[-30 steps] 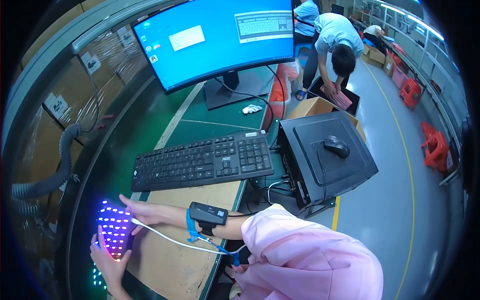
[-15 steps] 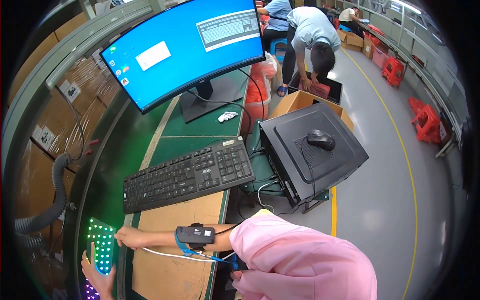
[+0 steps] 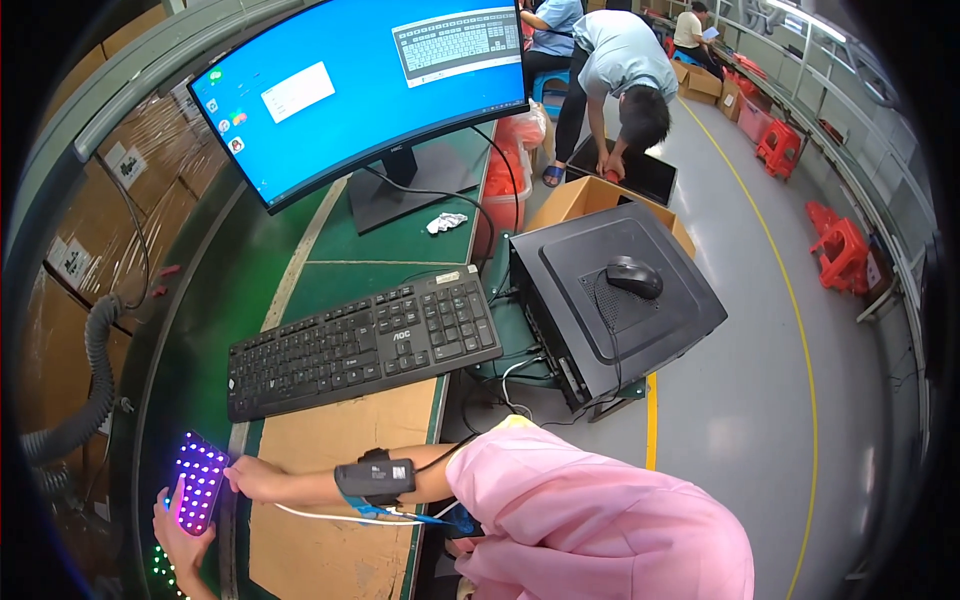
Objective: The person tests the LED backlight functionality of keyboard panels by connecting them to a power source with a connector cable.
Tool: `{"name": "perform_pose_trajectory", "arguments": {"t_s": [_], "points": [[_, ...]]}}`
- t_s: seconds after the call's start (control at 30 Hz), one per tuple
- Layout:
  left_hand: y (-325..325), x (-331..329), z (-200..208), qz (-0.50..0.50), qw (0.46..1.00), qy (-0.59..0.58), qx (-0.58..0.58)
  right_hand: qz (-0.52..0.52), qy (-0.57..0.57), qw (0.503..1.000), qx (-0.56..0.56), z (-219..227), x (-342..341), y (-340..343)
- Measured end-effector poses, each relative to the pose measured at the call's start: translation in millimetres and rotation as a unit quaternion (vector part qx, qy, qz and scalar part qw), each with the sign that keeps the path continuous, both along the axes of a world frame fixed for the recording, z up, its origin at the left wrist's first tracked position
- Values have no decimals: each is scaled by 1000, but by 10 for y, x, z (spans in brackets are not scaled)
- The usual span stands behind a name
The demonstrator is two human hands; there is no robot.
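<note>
A dark board of small lights [image 3: 203,484] glows purple and pink at the lower left. My left hand [image 3: 186,545] lies across it, with the thumb at one edge and a finger over its face. Below that hand, green lights show at the picture's dark rim. My right hand [image 3: 258,479] has its fingers pinched together at the board's right edge, and what is between them is hidden. A white cable [image 3: 345,518] runs from beneath this wrist toward my body. On the right forearm sits a strapped black device [image 3: 375,478].
Beyond my forearm a black keyboard [image 3: 365,345] lies on the green bench, below a lit monitor [image 3: 370,90]. At right a black computer case [image 3: 640,320] carries a mouse [image 3: 635,277]. Behind it a person [image 3: 625,75] bends over a dark flat panel [image 3: 650,178] beside a cardboard box [image 3: 565,205].
The board's lights have turned from green to purple and pink, and those below my left hand from purple to green. Both hands keep their places on the board. The view has shifted slightly.
</note>
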State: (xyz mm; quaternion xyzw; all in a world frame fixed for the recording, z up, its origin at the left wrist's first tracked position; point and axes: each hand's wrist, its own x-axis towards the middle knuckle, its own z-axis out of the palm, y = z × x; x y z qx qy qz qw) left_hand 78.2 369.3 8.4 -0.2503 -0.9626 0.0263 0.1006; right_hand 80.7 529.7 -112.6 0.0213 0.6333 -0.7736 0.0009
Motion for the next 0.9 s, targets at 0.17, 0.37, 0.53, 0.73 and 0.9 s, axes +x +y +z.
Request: {"name": "perform_pose_trajectory", "arguments": {"t_s": [0.17, 0.37, 0.53, 0.73, 0.9], "points": [[32, 80, 34, -2, 999, 20, -37, 30, -36, 994, -103, 33, 41, -82], [-61, 0, -163, 60, 998, -25, -10, 47, -36, 981, -186, -110, 247, -26], [-343, 60, -241, -23, 996, -59, 67, 121, -9, 989, -85, -172, 194, 254], [-415, 300, -226, -16, 997, 27, 66, 71, 0, 990, -120, -35, 277, 118], [-521, 291, -259, 10, 996, 52, 72, 88, 4, 993, -83, 145, 544, 9]]}}
